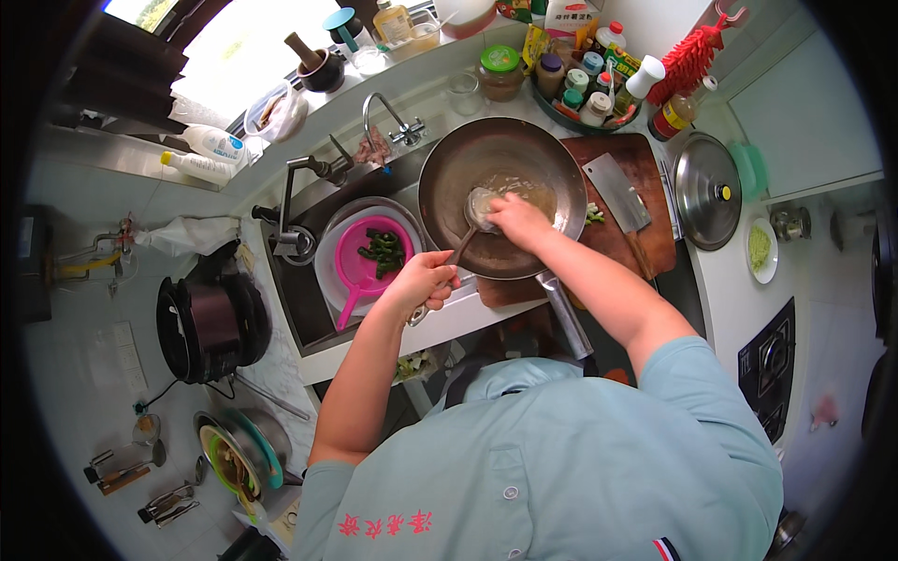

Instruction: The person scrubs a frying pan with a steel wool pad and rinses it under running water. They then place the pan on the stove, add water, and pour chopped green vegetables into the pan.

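My left hand (426, 282) grips the handle of a metal ladle (461, 245), whose bowl is inside a large wok (449, 168). Over that bowl, my right hand (519, 221) has its fingers bent against a pale cloth or pad; what exactly it is cannot be made out. Some cloudy liquid (537, 193) lies in the bottom of the wok. The wok rests across the sink's edge and a wooden cutting board (484, 291), its metal handle (565, 315) pointing towards me.
A cleaver (617, 189) lies on the board beside chopped scallion (595, 214). In the sink (295, 308), a pink strainer (344, 259) holds green peppers (384, 252). Seasoning bottles (596, 109) crowd a tray behind the board. A pot lid (708, 193) and a white plate (770, 263) are at right.
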Demonstrator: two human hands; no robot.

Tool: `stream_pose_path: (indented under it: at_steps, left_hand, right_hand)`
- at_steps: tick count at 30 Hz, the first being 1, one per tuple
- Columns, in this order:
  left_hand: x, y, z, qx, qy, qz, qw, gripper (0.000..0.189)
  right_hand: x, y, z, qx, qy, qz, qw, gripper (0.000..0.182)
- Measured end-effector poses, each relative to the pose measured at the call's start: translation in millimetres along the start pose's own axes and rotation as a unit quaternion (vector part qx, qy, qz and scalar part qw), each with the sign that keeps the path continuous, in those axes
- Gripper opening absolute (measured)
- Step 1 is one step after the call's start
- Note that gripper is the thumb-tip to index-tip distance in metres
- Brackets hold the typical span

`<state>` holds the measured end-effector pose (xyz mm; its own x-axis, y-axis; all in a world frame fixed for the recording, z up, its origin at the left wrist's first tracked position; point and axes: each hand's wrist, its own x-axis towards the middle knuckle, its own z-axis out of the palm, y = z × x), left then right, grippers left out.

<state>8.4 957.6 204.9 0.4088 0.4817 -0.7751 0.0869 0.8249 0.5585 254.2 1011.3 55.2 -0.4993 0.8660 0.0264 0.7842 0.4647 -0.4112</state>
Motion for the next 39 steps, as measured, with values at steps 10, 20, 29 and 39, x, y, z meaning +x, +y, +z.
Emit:
stream_pose_path:
  at_steps: [10, 20, 29, 39]
  left_hand:
    - [-11, -14, 13, 0.149, 0.077, 0.036, 0.985, 0.034]
    - [-69, -63, 55, 0.630, 0.344, 0.269, 0.642, 0.058]
    - [-111, -162, 32, -0.027, 0.312, 0.227, 0.922, 0.056]
    - [-92, -222, -164, -0.045, 0.455, 0.166, 0.874, 0.056]
  right_hand:
    - [0, -22, -18, 0.026, 0.052, 0.046, 0.997, 0.021]
    - [-43, -12, -83, 0.050, 0.139, 0.094, 0.985, 0.032]
    - [-49, 14, -67, 0.309, 0.186, 0.136, 0.923, 0.034]
    - [-53, -2, -60, 0.538, 0.158, 0.278, 0.780, 0.031]
